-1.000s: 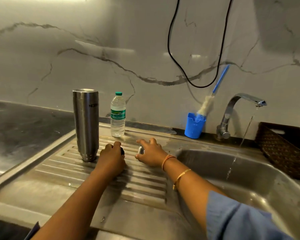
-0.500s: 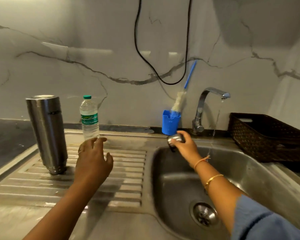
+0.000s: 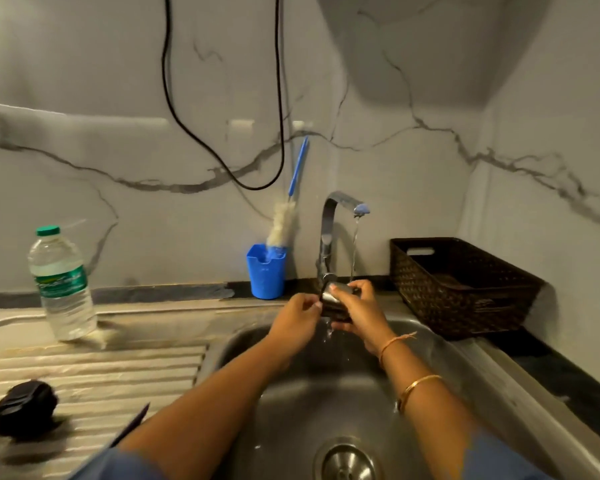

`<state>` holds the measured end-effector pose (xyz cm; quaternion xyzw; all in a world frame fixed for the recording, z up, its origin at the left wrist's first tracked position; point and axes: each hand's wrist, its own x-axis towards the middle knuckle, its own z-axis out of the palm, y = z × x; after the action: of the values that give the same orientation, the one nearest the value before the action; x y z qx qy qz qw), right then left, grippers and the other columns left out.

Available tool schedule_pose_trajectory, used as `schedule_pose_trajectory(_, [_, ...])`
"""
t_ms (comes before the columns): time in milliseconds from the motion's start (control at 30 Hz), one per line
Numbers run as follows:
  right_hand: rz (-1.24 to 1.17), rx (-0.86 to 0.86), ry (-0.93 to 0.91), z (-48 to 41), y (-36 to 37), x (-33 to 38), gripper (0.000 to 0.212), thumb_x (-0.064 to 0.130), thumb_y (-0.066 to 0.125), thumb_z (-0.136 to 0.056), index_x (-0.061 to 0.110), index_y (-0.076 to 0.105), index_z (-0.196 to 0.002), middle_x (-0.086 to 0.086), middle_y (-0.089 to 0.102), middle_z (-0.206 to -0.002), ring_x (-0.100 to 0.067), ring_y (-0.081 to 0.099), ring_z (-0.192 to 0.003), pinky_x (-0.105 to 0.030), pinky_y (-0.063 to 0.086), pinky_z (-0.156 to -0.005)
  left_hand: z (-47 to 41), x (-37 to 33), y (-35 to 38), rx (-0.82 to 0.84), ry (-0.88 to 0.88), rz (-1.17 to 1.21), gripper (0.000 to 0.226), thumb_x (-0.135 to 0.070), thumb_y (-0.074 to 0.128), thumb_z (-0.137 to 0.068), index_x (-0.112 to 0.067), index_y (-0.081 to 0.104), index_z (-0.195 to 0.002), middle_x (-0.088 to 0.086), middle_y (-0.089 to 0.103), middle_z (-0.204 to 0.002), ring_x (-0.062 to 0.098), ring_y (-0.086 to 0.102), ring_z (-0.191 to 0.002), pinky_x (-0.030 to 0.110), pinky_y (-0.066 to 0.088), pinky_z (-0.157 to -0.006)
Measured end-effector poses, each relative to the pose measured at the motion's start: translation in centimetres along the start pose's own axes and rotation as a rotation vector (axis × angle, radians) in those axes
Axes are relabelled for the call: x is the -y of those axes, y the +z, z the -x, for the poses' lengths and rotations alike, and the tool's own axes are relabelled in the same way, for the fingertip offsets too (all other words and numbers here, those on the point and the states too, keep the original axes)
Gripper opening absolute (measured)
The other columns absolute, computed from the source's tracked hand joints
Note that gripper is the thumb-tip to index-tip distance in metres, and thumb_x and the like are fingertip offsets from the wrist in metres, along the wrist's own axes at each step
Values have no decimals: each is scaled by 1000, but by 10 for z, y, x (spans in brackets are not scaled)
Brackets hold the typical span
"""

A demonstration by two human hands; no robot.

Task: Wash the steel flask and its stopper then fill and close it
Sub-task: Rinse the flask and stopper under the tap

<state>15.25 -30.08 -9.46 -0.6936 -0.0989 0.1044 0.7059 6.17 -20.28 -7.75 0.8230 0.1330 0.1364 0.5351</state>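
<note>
A steel cap [image 3: 336,295] with a dark lower part sits under the running tap [image 3: 340,206], over the sink basin [image 3: 326,393]. My right hand [image 3: 362,315] grips it from the right and below. My left hand [image 3: 297,318] pinches its left side with curled fingers. Water runs over the cap and drips off my hands. A black round stopper piece [image 3: 23,412] lies on the ribbed drainboard [image 3: 118,368] at the far left. The steel flask is out of view.
A clear water bottle [image 3: 61,285] with a green cap stands at the back of the drainboard. A blue cup [image 3: 266,275] holding a bottle brush [image 3: 284,220] stands left of the tap. A dark woven basket [image 3: 461,289] sits right of the sink. A black cable [image 3: 222,161] hangs on the wall.
My right hand has carried the steel cap under the water stream. My left hand left the drainboard and joined it on the cap. The view turned right and the flask left the frame.
</note>
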Motion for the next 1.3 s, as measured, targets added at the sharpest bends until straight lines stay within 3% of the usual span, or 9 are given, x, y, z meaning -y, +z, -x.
schedule_pose_trajectory(233, [873, -98, -590, -25, -13, 1, 31, 49, 36, -96, 24, 52, -106, -4, 61, -98, -21, 61, -87, -36, 55, -71, -45, -12, 28, 130, -215, 659, 28, -29, 37, -101, -11, 55, -113, 13, 64, -106, 23, 61, -92, 36, 53, -76])
schedule_pose_trajectory(400, [128, -24, 267, -41, -9, 30, 42, 51, 47, -91, 14, 56, -108, -14, 61, -104, -27, 63, -90, -31, 57, -54, -52, -6, 31, 229, -101, 651, 22, -21, 36, -102, -9, 53, -109, 13, 62, -104, 19, 63, -90, 26, 52, -68])
schedule_pose_trajectory(467, [163, -57, 310, -44, -7, 32, 41, 47, 47, -92, 11, 55, -108, -14, 59, -102, -28, 62, -89, -32, 56, -52, -57, -7, 35, 218, -103, 629, 21, -21, 36, -101, -11, 53, -106, 12, 62, -103, 19, 63, -91, 27, 52, -71])
schedule_pose_trajectory(600, [999, -230, -636, -44, -13, 11, 37, 37, 34, -97, 11, 61, -95, -8, 64, -90, -26, 59, -85, -32, 44, -64, -60, -16, 43, 189, -202, 704, 22, -20, 35, -102, -13, 56, -104, 11, 62, -97, 20, 59, -87, 33, 52, -78])
schedule_pose_trajectory(667, [1025, -188, -801, -45, -20, 9, 39, 38, 31, -95, 13, 61, -89, -6, 63, -86, -24, 58, -80, -33, 44, -62, -58, -20, 47, 200, -226, 811, 23, -17, 34, -102, -14, 57, -104, 11, 63, -96, 19, 60, -85, 30, 54, -71])
schedule_pose_trajectory(833, [727, -177, -105, -47, -20, 35, 40, 44, 40, -94, 11, 63, -95, -9, 62, -96, -26, 57, -85, -30, 42, -73, -53, -19, 56, 189, -307, 1075, 21, -20, 36, -102, -8, 51, -110, 21, 61, -103, 27, 65, -89, 39, 58, -74])
schedule_pose_trajectory(1000, [116, -116, 205, -39, -23, 38, 45, 47, 38, -95, 8, 55, -110, -14, 59, -112, -31, 57, -103, -41, 48, -94, -59, -24, 53, 158, -408, 1261, 29, -22, 30, -103, 0, 48, -104, 29, 58, -106, 41, 59, -103, 54, 47, -88])
schedule_pose_trajectory(1200, [627, -280, -148, -40, -11, 32, 36, 37, 44, -95, 7, 62, -103, -9, 62, -98, -25, 59, -89, -32, 47, -76, -65, -37, 56, 214, -642, 1050, 63, -61, 35, -93, -1, 51, -106, 23, 59, -96, 34, 59, -81, 46, 51, -63])
schedule_pose_trajectory(1300, [722, -75, -334, -36, -15, 30, 18, 27, 52, -94, 12, 62, -89, -5, 64, -87, -24, 62, -88, -34, 52, -78, -71, -34, 47, 261, -640, 1125, 54, -53, 42, -94, -1, 55, -103, 21, 60, -89, 32, 59, -78, 46, 55, -58])
